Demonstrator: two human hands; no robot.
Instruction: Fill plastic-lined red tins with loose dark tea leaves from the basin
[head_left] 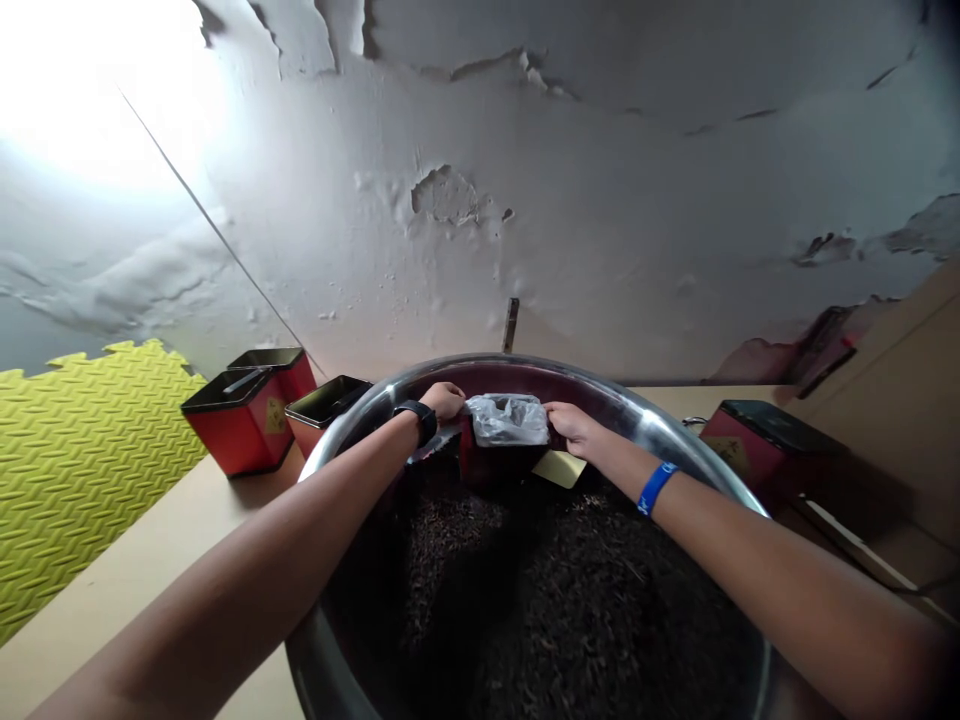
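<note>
A large metal basin (577, 372) holds a heap of dark, dry loose leaves (600, 600) that look like tea. Inside it, toward the far wall, stands a dark red tin (495, 466) with a clear plastic bag (510, 418) lining its mouth. My left hand (444, 400), with a black band on the wrist, pinches the bag's left edge. At the opposite edge my right hand (571, 428), below a blue wristband, pinches the plastic too. A small yellowish card (559, 468) lies on the leaves beside the tin. The bag's inside is hard to make out.
Red open tins (244, 420) and another open tin (328, 405) stand left of the basin on a pale table (150, 590). A red tin with a dark top (772, 440) is at right, near cardboard (915, 400). Yellow foam matting (82, 450) lies left; a peeling wall rises behind.
</note>
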